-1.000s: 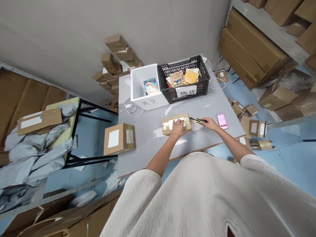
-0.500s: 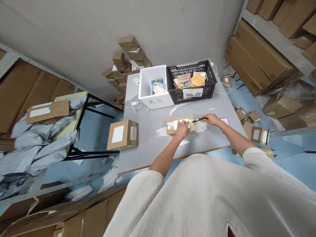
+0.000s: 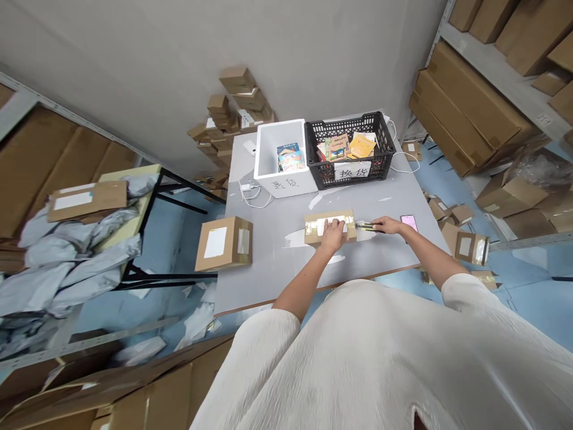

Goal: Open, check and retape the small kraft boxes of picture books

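A small taped cardboard box (image 3: 312, 233) with a white label on top lies flat on the grey table. Across its top rests my left hand (image 3: 332, 234), fingers spread and pressing on the label. My right hand (image 3: 385, 225) is closed round a black-and-yellow utility knife (image 3: 367, 226). The knife points left, and its tip is at the box's right end; whether the blade touches the cardboard is too small to tell. Just beyond my right wrist lies a phone (image 3: 409, 222) with a pink screen.
At the table's back stand a white foam box (image 3: 286, 188) and a black crate (image 3: 353, 173), both holding books or packets. A larger carton (image 3: 218, 246) sits at the left edge. White cable (image 3: 257, 203) lies nearby. Grey mailing bags (image 3: 80, 263) cover a side table.
The knife and my right hand have dropped slightly toward me, and the knife lies lower against the box's right end. My left hand stays on the box. The view has shifted a little.
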A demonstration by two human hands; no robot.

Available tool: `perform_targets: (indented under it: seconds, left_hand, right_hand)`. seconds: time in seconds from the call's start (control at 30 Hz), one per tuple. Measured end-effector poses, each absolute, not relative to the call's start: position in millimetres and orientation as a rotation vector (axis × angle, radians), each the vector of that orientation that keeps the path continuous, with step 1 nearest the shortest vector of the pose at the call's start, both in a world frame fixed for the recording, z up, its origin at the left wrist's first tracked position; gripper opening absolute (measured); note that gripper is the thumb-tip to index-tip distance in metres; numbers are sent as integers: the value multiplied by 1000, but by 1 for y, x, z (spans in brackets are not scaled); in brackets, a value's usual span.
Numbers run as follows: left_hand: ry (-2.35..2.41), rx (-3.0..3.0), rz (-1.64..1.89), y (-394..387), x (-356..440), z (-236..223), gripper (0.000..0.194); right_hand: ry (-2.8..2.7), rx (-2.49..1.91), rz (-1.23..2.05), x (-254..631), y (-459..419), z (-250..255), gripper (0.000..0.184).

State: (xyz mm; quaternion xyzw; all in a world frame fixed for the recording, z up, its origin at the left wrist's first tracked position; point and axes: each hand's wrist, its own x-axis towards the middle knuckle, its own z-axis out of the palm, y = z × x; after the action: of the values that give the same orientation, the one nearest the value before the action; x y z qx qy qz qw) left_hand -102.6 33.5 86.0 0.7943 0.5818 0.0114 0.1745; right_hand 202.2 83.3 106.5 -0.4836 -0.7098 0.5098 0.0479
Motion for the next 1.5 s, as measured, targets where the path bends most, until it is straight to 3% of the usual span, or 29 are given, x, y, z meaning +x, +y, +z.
perform_targets:
  seconds: [0.23, 0.37, 0.47, 0.57, 0.7, 0.9, 1.1, 1.5]
  left_hand:
    - [1651, 2220, 46, 35, -103, 87, 72]
    - [1648, 2186, 141, 33, -106, 94, 85]
    - [1710, 2141, 249, 38, -109, 100, 73]
    - [1797, 2117, 314, 48, -109, 102, 66]
    - [1795, 2138, 250, 62, -108, 96, 67]
    - [1707, 2209, 138, 74, -108, 91, 69]
    - [1675, 2278, 182, 66, -110, 89, 60]
    - [1688, 2259, 331, 52, -109, 77, 64]
  right_hand:
    - [-2066, -1556, 1363, 193, 76, 100, 28]
    - [-1808, -1683, 1444, 192, 65, 98, 21]
    - [-1737, -1665, 1431, 191, 53, 99, 21]
    - [-1841, -1662, 1304, 188, 42, 103, 27]
    - [-2096, -1631, 1044, 184, 32, 110, 41]
    - [-2450, -1666, 697, 183, 32, 107, 48]
    - [-2427, -1653, 664, 183, 32, 94, 48]
    - [-2266, -1769, 515, 172, 31, 76, 51]
